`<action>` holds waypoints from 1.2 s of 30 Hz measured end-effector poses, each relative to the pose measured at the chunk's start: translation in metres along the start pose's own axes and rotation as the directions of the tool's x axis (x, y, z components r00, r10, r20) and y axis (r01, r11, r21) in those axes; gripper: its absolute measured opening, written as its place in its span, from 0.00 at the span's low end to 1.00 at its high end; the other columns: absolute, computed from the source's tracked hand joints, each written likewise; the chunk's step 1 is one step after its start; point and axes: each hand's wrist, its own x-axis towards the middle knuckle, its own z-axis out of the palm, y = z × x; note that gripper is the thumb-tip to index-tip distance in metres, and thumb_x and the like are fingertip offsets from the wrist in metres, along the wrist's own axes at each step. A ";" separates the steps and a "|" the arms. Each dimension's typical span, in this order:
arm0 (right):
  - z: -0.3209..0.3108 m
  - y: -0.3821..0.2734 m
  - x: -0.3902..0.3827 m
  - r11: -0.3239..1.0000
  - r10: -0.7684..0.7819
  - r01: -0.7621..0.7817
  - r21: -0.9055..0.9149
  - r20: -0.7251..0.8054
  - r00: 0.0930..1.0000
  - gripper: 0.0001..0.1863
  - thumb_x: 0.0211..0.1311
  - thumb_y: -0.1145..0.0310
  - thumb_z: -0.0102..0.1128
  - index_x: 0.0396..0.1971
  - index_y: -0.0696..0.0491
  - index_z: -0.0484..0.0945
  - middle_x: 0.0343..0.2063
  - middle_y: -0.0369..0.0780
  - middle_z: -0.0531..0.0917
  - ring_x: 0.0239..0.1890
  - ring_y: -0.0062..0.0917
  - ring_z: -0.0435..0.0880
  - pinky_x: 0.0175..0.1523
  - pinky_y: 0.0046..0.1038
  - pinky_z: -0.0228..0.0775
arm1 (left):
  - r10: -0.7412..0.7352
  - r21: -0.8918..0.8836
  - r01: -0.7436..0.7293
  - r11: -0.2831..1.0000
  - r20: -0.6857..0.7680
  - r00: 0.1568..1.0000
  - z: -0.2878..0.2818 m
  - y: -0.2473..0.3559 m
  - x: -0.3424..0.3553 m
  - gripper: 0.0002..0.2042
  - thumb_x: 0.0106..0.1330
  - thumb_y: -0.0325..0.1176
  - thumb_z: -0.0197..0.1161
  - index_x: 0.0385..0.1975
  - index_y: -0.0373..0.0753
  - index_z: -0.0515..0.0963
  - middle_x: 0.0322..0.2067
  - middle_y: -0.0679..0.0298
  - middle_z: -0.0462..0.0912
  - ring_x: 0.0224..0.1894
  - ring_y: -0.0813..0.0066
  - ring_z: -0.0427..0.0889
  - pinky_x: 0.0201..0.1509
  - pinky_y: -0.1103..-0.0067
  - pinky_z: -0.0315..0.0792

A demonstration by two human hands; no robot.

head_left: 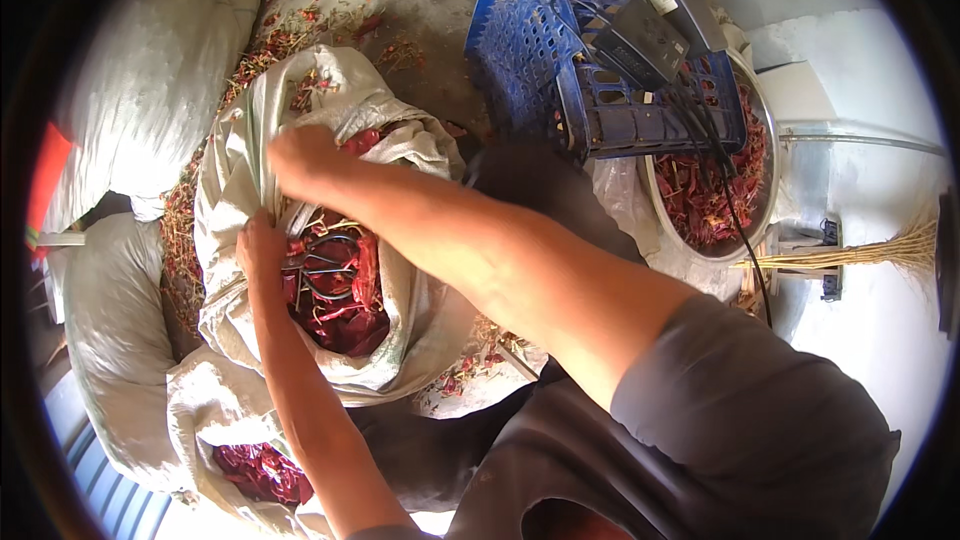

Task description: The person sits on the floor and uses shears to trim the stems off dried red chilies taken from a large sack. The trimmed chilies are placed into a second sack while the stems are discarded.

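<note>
A large white woven sack (425, 155) stands in front of me, its mouth folded open around dried red chillies (350, 325). On the chillies lies what looks like a pair of scissors (335, 258) with dark looped handles. My left hand (262, 243) is closed on the sack's left rim, beside the scissors. Just beyond it, my right hand (303, 162) reaches across to the same rim, curled into a fist and slightly blurred. Its fingertips are turned away, so what it holds is hidden. My right forearm covers part of the sack's mouth.
Full white sacks (150, 90) line the left side, and a smaller open sack (200, 395) holds more chillies. A blue plastic crate (640, 130) carrying black boxes (640, 40) and cables overlaps a metal basin (775, 175) of chillies. A straw broom (870, 250) lies at right.
</note>
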 end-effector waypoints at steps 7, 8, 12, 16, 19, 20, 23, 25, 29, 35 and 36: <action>-0.020 0.061 -0.012 0.951 0.219 -0.134 -0.277 0.303 0.928 0.31 0.57 0.64 0.65 0.60 0.59 0.69 0.50 0.47 0.80 0.50 0.38 0.81 0.58 0.50 0.73 | -0.035 -0.124 0.026 0.992 -0.070 0.997 0.004 -0.037 -0.039 0.10 0.57 0.29 0.58 0.38 0.37 0.76 0.36 0.46 0.84 0.42 0.43 0.82 0.46 0.58 0.73; -0.010 0.064 -0.013 0.938 0.245 -0.153 -0.313 0.281 0.928 0.32 0.57 0.65 0.64 0.61 0.59 0.67 0.52 0.48 0.79 0.50 0.37 0.81 0.57 0.47 0.74 | -0.039 -0.150 0.027 0.988 -0.075 0.996 0.001 -0.036 -0.037 0.10 0.58 0.28 0.57 0.38 0.37 0.76 0.36 0.46 0.84 0.42 0.43 0.82 0.46 0.58 0.73; 0.028 0.044 -0.052 0.974 0.194 -0.183 -0.134 0.079 0.978 0.19 0.61 0.70 0.58 0.52 0.57 0.75 0.45 0.47 0.80 0.48 0.39 0.81 0.50 0.42 0.77 | -0.040 -0.323 0.026 0.946 -0.034 0.999 -0.038 -0.057 -0.063 0.11 0.57 0.28 0.61 0.40 0.37 0.76 0.35 0.49 0.84 0.38 0.50 0.83 0.44 0.64 0.74; 0.074 0.059 -0.060 0.971 -0.100 0.091 -0.222 -0.030 0.995 0.11 0.57 0.68 0.58 0.38 0.52 0.84 0.36 0.43 0.85 0.43 0.39 0.84 0.46 0.38 0.77 | -0.065 -0.541 0.138 0.830 0.152 0.986 -0.095 -0.072 -0.087 0.09 0.59 0.27 0.60 0.39 0.35 0.77 0.25 0.65 0.77 0.26 0.79 0.72 0.30 0.78 0.67; 0.050 0.030 -0.078 0.961 -0.166 0.176 -0.214 0.066 0.984 0.07 0.51 0.67 0.61 0.26 0.51 0.87 0.29 0.40 0.87 0.37 0.36 0.86 0.42 0.37 0.77 | -0.026 -0.950 0.135 0.281 0.133 0.991 -0.136 -0.070 -0.129 0.08 0.61 0.22 0.57 0.40 0.34 0.76 0.29 0.70 0.73 0.29 0.85 0.67 0.34 0.84 0.62; 0.029 0.013 -0.087 0.953 -0.202 0.231 -0.196 0.158 0.967 0.07 0.49 0.67 0.63 0.27 0.51 0.87 0.30 0.41 0.87 0.37 0.35 0.86 0.41 0.37 0.77 | -0.081 -0.975 0.076 0.207 0.060 0.995 -0.151 -0.061 -0.147 0.09 0.62 0.20 0.55 0.41 0.32 0.75 0.31 0.68 0.74 0.33 0.84 0.70 0.38 0.85 0.65; -0.022 -0.037 -0.112 0.922 -0.345 0.382 -0.069 0.302 0.888 0.11 0.41 0.65 0.70 0.28 0.51 0.87 0.29 0.43 0.87 0.38 0.36 0.86 0.39 0.39 0.77 | -0.152 -0.989 -0.129 0.068 -0.138 0.979 -0.180 -0.081 -0.191 0.10 0.62 0.19 0.54 0.43 0.30 0.75 0.36 0.62 0.78 0.38 0.76 0.77 0.46 0.81 0.72; -0.059 -0.052 -0.128 0.935 -0.341 0.356 0.004 0.294 0.893 0.12 0.41 0.63 0.71 0.27 0.52 0.86 0.28 0.44 0.86 0.37 0.37 0.86 0.39 0.39 0.77 | -0.094 -0.969 -0.218 -0.113 -0.208 0.974 -0.193 -0.107 -0.199 0.12 0.62 0.19 0.53 0.45 0.30 0.74 0.42 0.55 0.79 0.46 0.66 0.80 0.55 0.73 0.75; -0.099 -0.056 -0.120 0.930 -0.361 0.346 0.125 0.126 0.924 0.15 0.42 0.59 0.71 0.29 0.54 0.85 0.27 0.46 0.85 0.33 0.38 0.86 0.41 0.39 0.78 | -0.288 -0.951 -0.301 -0.070 -0.269 0.919 -0.216 -0.147 -0.151 0.17 0.64 0.21 0.54 0.53 0.29 0.72 0.48 0.50 0.79 0.49 0.58 0.80 0.56 0.66 0.76; -0.099 -0.011 -0.070 0.972 -0.116 0.128 0.196 -0.070 0.991 0.17 0.44 0.59 0.71 0.27 0.58 0.84 0.25 0.47 0.85 0.32 0.35 0.86 0.40 0.36 0.76 | -0.369 -0.967 -0.254 0.001 -0.236 0.899 -0.142 -0.095 -0.066 0.16 0.63 0.22 0.63 0.51 0.28 0.75 0.48 0.58 0.80 0.45 0.73 0.79 0.46 0.78 0.75; -0.097 -0.005 -0.066 0.965 -0.094 0.109 0.238 -0.072 0.993 0.17 0.44 0.59 0.71 0.27 0.58 0.84 0.25 0.48 0.85 0.32 0.36 0.86 0.39 0.35 0.76 | -0.431 -0.969 -0.227 0.093 -0.245 0.868 -0.133 -0.076 -0.073 0.16 0.62 0.23 0.64 0.49 0.29 0.76 0.44 0.60 0.82 0.43 0.74 0.80 0.45 0.78 0.75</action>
